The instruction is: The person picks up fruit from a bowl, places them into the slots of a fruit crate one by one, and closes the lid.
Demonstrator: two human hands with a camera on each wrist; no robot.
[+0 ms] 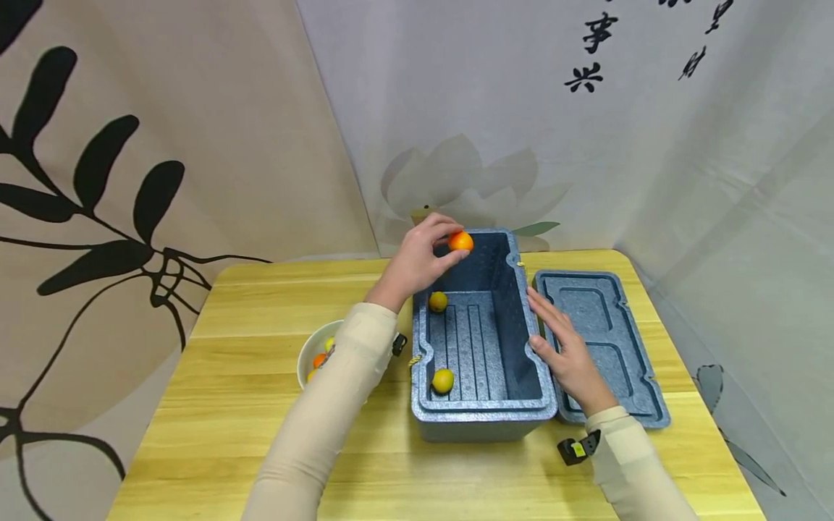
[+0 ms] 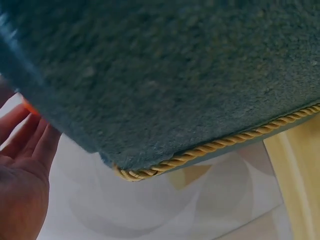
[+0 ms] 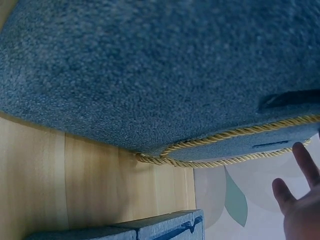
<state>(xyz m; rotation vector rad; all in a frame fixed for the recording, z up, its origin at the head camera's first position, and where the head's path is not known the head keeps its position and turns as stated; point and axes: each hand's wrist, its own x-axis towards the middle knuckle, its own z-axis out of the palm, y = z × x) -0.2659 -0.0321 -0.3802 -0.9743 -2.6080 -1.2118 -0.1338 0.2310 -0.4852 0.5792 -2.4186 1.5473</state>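
Observation:
Between the thumb and fingertips of my left hand [image 1: 423, 253] is an orange [image 1: 461, 242], pinched over the far left end of a dark grey foam box [image 1: 549, 394]. In the left wrist view, the box wall hides most of the orange. Inside the box, a brownish-yellow round fruit [image 1: 438, 302] lies by the left wall and a yellow lemon [image 1: 443, 380] lies in the near left corner. My right hand [image 1: 573, 362] rests on the box's right rim with its fingers extended.
A white bowl [image 1: 305, 354] with several orange and yellow fruits stands left of the box, partly behind my left forearm. The grey box lid [image 1: 589, 311] lies on the wooden table [image 1: 260, 405] to the right. Gold rope [image 3: 240, 132] runs along the box's side. A printed curtain [image 1: 260, 145] hangs behind.

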